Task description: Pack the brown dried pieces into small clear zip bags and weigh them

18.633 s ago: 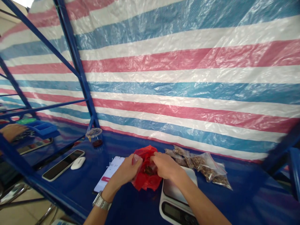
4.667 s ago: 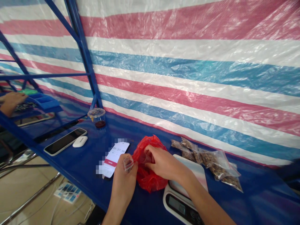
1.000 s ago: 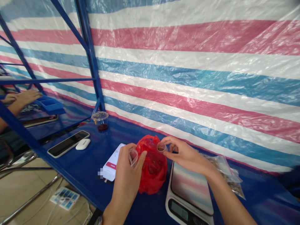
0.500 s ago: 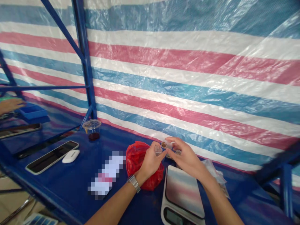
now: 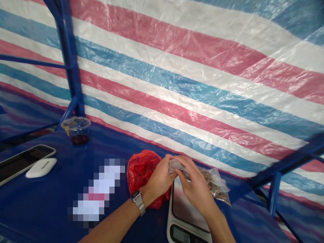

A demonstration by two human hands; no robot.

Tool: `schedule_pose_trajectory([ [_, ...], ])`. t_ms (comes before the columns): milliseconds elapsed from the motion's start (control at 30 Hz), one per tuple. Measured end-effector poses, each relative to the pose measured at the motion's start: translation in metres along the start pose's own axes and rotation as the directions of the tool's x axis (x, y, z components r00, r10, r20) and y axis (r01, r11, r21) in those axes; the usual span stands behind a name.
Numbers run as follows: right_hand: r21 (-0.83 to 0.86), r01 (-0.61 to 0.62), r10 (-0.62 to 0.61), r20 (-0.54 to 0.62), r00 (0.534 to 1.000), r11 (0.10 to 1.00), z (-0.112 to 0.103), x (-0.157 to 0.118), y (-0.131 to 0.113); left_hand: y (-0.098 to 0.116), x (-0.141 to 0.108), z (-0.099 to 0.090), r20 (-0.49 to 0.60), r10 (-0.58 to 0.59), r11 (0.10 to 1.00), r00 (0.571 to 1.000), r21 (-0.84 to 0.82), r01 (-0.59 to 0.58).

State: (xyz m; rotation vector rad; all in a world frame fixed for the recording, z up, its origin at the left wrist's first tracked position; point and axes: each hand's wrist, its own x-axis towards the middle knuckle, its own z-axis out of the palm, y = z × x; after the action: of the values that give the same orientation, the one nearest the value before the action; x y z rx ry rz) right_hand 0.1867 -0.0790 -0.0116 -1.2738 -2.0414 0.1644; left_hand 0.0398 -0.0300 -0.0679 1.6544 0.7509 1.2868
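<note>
My left hand (image 5: 160, 177), with a metal-band watch on its wrist, is closed on a small clear plastic container (image 5: 175, 165) held above the back of the kitchen scale (image 5: 186, 206). From the other side, the fingers of my right hand (image 5: 193, 179) close on the same piece, and the two hands meet there. Its contents are too blurred to make out. A crumpled red plastic bag (image 5: 141, 168) sits behind and left of my left hand. Beyond my right hand lie clear bags with brown bits in them (image 5: 216, 185), partly hidden by it.
To the left lie a phone (image 5: 25, 158), a white earphone case (image 5: 42, 167) and a pixelated pale item (image 5: 101, 189). A clear cup of dark liquid (image 5: 78, 131) stands by the blue frame post (image 5: 69, 67). Striped plastic sheeting (image 5: 164, 87) walls the back of the blue table (image 5: 113, 141).
My hands have come together, and my right fingers now cover more. The small cup with brown contents that stood out is no longer distinct. The view has swung right, showing more of the clear bags.
</note>
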Motion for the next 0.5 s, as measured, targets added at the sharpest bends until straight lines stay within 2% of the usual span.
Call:
schedule_pose_trajectory([
  [100, -0.023, 0.031, -0.032, -0.052, 0.998, 0.999, 0.002, -0.001, 0.002, 0.002, 0.001, -0.003, -0.022, -0.037, 0.999, 0.999, -0.001, 0.037],
  [200, -0.047, 0.085, -0.090, -0.111, 0.990, 0.995, 0.003, -0.002, 0.001, 0.005, 0.000, -0.004, 0.006, -0.063, 0.998, 0.998, 0.015, 0.063],
  [333, -0.095, 0.079, -0.106, -0.323, 0.941, 0.992, 0.007, -0.002, -0.003, 0.011, 0.002, -0.005, 0.011, -0.078, 0.996, 0.997, -0.039, 0.079],
  [433, -0.046, 0.015, -0.037, -0.518, 0.855, 0.999, 0.013, -0.001, -0.005, 0.015, 0.010, -0.011, -0.084, -0.084, 0.989, 0.993, -0.126, 0.073],
  [500, -0.004, -0.034, 0.026, -0.539, 0.842, 0.999, 0.019, -0.002, -0.006, 0.016, 0.017, -0.020, -0.225, -0.072, 0.989, 0.972, -0.144, 0.040],
])
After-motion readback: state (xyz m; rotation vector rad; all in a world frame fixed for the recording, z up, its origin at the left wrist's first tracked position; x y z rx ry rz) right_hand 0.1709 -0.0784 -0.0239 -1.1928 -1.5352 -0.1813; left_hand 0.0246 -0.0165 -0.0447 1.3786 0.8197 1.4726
